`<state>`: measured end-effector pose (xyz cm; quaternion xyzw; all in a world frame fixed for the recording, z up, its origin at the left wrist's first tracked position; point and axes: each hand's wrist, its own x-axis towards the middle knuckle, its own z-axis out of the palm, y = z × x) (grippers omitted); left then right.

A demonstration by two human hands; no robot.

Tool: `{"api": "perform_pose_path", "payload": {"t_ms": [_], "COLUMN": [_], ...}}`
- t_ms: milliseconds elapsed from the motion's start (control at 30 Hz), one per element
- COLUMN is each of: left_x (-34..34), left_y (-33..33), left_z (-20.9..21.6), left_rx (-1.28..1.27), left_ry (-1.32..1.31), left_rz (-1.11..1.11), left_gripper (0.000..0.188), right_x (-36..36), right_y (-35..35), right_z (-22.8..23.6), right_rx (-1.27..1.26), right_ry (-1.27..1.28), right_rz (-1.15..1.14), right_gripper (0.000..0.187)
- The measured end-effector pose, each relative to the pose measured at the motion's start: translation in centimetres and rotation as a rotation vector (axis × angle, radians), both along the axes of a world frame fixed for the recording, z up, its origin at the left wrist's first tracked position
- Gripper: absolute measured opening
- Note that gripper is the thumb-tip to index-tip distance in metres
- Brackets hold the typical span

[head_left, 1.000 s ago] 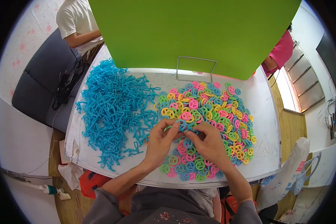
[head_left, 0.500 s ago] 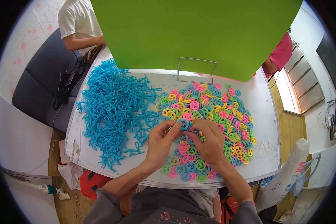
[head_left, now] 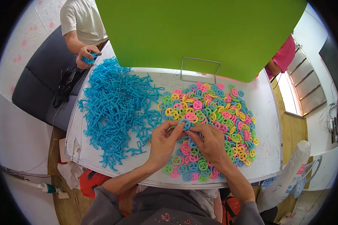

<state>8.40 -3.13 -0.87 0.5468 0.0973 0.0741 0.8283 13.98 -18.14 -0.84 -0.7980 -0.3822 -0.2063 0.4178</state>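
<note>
- Left grip (head_left: 162, 142) and right grip (head_left: 211, 142): both closed, pinching a blue spoked wheel (head_left: 184, 124) above the desk (head_left: 267, 153).
- Progress: one wheel in hand, any joining undetermined; multicoloured wheels (head_left: 234, 129) right, blue plastic frames (head_left: 112, 101) left, lie loose.
- Far: green panel (head_left: 202, 33) blocks view; far left, co-worker's hand (head_left: 87, 56) holds blue pieces (head_left: 88, 59).

The white bag (head_left: 278, 192) bears red and blue print (head_left: 300, 169), seemingly unreadable.

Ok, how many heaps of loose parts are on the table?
2: small blue pieces on the left, multicoloured wheels on the right. More heaps may be hidden behind the green board.
</note>
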Motion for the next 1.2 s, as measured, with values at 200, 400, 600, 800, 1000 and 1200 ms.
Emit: {"api": "perform_pose_path", "payload": {"t_ms": [200, 400, 600, 800, 1000, 1200], "left_x": [-0.1, -0.1, -0.3, -0.4, -0.8, -0.6], "left_y": [0.2, 0.1, -0.2, 0.1, 0.1, -0.1], "left_z": [-0.4, -0.1, -0.1, -0.3, -0.5, -0.1], "left_rx": [0.051, -0.010, -0.141, -0.055, 0.079, 0.097], "left_ry": [0.004, 0.021, 0.072, 0.015, -0.066, -0.056], "left_rz": [0.025, -0.017, -0.040, -0.047, -0.046, -0.062], "left_gripper": [0.016, 0.013, 0.011, 0.011, 0.014, 0.019], "right_x": [-0.6, -0.7, -1.1, -1.1, -1.2, -0.8], "right_y": [0.1, 0.3, 0.3, 0.2, 0.5, 0.4], "right_z": [0.5, 0.5, 1.0, 1.0, 0.5, 1.2], "right_rx": [0.020, 0.096, 0.027, -0.001, 0.132, 0.138], "right_ry": [0.346, 0.493, 0.536, 0.498, 0.617, 0.665], "right_rz": [0.032, 0.070, 0.039, 0.008, 0.026, -0.030], "right_gripper": [0.018, 0.019, 0.015, 0.015, 0.018, 0.014]}}
